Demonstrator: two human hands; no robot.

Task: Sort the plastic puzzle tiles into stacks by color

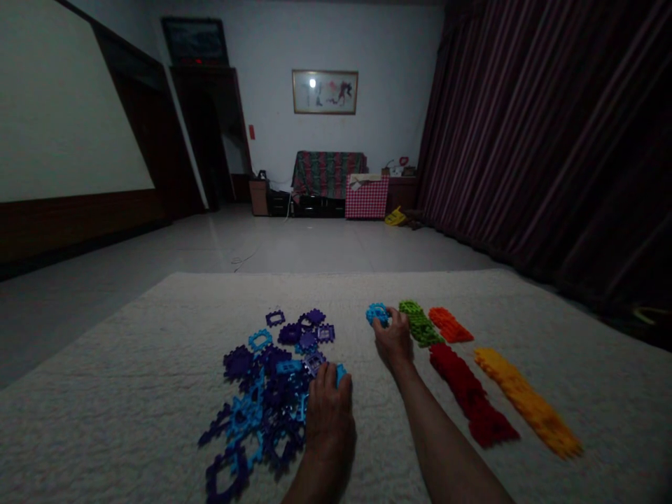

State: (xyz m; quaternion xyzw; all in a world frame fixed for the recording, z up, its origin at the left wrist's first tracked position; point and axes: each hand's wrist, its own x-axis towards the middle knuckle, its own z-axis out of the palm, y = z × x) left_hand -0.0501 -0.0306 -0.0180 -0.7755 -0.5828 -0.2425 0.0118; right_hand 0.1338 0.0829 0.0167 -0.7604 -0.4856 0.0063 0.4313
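I count four sorted rows on the rug [472, 294]: green [418, 323], orange [449, 325], red [471, 404] and yellow [526, 402]. My right hand [393, 339] pinches a round, toothed blue piece [376, 313] just left of the green row. My left hand [328, 409] rests curled on the purple-and-blue pile [267, 381], touching another blue piece [341, 372].
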